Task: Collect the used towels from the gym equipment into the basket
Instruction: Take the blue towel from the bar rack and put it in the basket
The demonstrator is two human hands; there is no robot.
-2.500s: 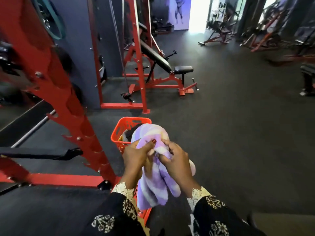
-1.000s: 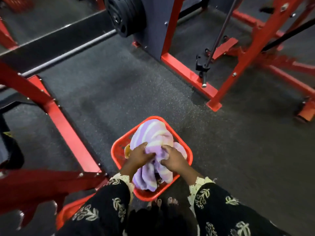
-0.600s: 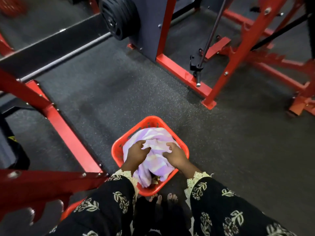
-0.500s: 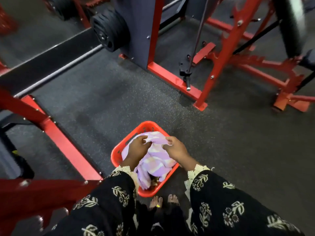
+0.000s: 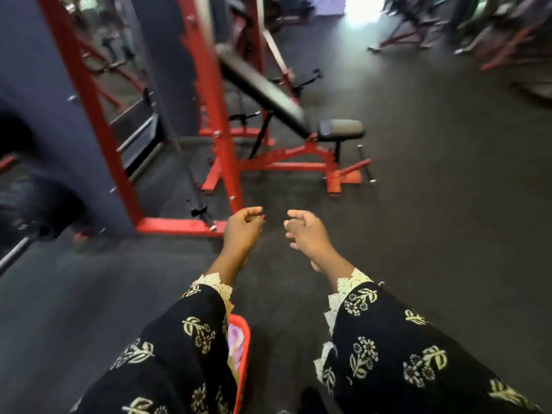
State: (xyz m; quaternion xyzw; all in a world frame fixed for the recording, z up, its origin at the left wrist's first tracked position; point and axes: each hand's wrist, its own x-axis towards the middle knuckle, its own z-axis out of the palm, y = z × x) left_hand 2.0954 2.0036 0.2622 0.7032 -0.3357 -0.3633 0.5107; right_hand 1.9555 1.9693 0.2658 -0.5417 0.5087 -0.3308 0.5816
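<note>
My left hand (image 5: 243,228) and my right hand (image 5: 307,234) hang in front of me above the dark floor, fingers loosely curled, holding nothing. The red basket (image 5: 243,348) stands on the floor below my left sleeve, mostly hidden by it. A strip of the purple-and-white towel (image 5: 234,342) shows inside the basket. No other towel is visible on the equipment in view.
A red rack frame (image 5: 221,138) stands ahead left with its base bar (image 5: 179,227) on the floor. Behind it is an incline bench (image 5: 268,94) with a black seat (image 5: 340,130). More red machines (image 5: 418,34) stand far back. Dark rubber floor (image 5: 433,204) spreads to the right.
Both hands have let go of the towel, which stays in the basket, and have risen in front of me. My view has lifted from the basket to the room ahead.
</note>
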